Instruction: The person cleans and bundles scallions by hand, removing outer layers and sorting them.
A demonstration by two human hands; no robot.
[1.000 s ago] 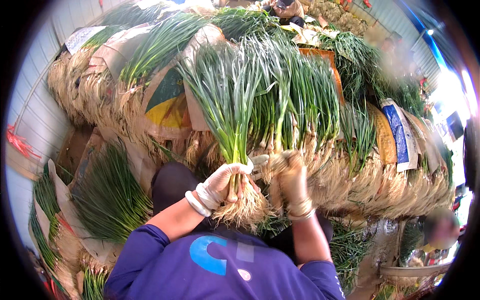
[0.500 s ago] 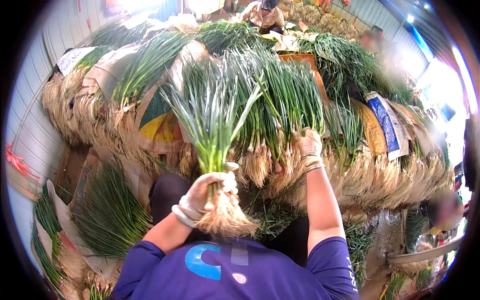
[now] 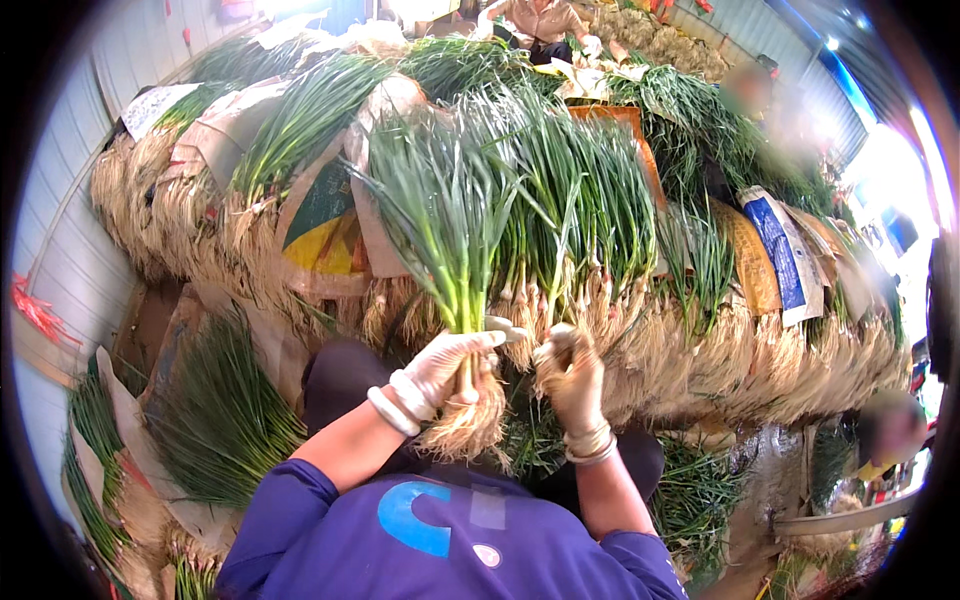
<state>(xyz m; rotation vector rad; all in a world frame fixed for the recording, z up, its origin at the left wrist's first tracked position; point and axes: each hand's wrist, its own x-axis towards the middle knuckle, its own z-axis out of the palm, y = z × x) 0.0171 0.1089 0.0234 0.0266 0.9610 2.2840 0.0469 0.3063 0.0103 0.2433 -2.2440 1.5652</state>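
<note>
Corrugated walls (image 3: 75, 190) enclose heaped green onions (image 3: 610, 190) as, in the head view, the gloved left hand (image 3: 443, 366) clasps a rooted bunch (image 3: 462, 300) upright before the body; just beside it, apart, the right hand (image 3: 574, 380) appears to pinch a single stalk (image 3: 551, 305). Gathering seems the step in hand; joining stalk to bunch would call for evened roots.

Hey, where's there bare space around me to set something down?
Best bet: the wet ground at your right, bordered by loose green leaves on its left and a curved rail on its right. Only a narrow gap separates your left hand from your right hand. Ahead it's crowded, with green onions and pale roots packed close together.
</note>
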